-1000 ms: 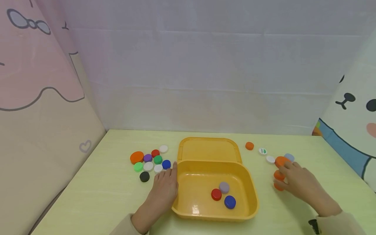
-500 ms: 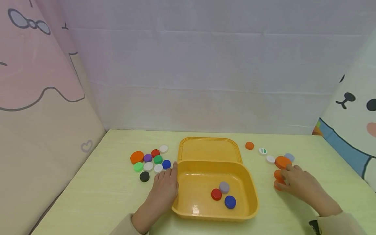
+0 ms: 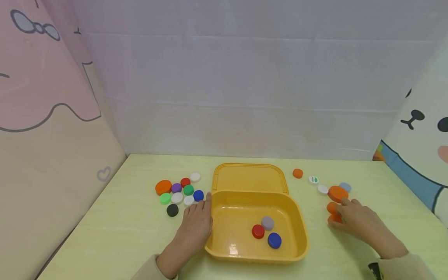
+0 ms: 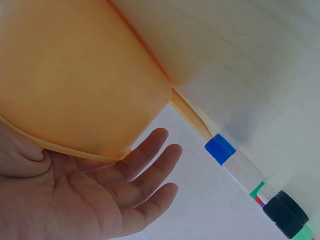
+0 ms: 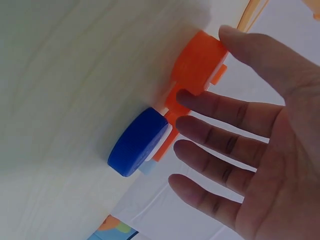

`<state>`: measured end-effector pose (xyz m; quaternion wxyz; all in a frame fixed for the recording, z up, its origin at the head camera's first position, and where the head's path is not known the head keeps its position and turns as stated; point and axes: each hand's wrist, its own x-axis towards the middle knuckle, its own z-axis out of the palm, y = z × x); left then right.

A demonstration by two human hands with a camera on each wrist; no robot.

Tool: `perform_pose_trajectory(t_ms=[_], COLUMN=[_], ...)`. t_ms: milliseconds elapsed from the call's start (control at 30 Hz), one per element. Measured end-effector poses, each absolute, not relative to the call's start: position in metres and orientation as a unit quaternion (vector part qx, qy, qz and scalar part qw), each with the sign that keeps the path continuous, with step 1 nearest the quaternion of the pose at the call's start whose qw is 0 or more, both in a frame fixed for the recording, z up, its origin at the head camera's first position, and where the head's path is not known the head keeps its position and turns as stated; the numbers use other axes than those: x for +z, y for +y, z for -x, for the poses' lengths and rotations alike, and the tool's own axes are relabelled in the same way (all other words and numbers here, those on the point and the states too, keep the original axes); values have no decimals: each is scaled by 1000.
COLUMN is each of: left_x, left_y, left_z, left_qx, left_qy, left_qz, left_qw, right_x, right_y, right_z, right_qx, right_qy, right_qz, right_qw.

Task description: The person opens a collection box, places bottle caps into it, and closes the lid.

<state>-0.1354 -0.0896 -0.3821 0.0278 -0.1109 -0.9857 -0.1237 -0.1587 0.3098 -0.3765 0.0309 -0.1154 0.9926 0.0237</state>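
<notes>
Bottle caps lie about a yellow plastic box (image 3: 224, 254) in the head view. My left hand (image 3: 196, 227) rests at its left rim, the index finger straight along it; in the left wrist view the other fingers (image 4: 145, 185) stretch out loosely beneath the rim. At the right, my right hand (image 3: 362, 221) pinches an orange bottle cap (image 5: 197, 62) between thumb and index finger, the other fingers loosely extended. Another orange cap (image 3: 331, 208) and a larger orange cap (image 3: 338, 193) lie just beyond it. A blue cap (image 5: 137, 142), hidden in the head view, stands near my fingertips.
Inside the box are a red cap (image 3: 258, 231), a lilac cap (image 3: 267, 223) and a blue cap (image 3: 274, 240). A yellow lid (image 3: 250, 177) lies behind it. Several mixed caps, including a black cap (image 3: 172, 210), lie left; small caps, including an orange one (image 3: 298, 173), lie back right.
My right thumb and index finger have closed in on the nearest orange cap, which has shifted slightly to the right. The left hand has stayed at the box.
</notes>
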Motion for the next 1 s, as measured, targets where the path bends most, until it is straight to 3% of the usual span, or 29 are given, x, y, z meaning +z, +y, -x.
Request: perform_pose_trajectory(t_ms=[433,1000], left_x=[-382,-383], left_y=[-89,-89], left_z=[136,137], left_qx=[-127,-125], left_qy=[-986,-986], left_qz=[108,109], left_qw=[23,24], right_x=[-377,-351], right_y=[306,274], right_z=[157,150], right_qx=[24,-11], right_qy=[992,975], right_qz=[127,185], right_qw=[0,-124])
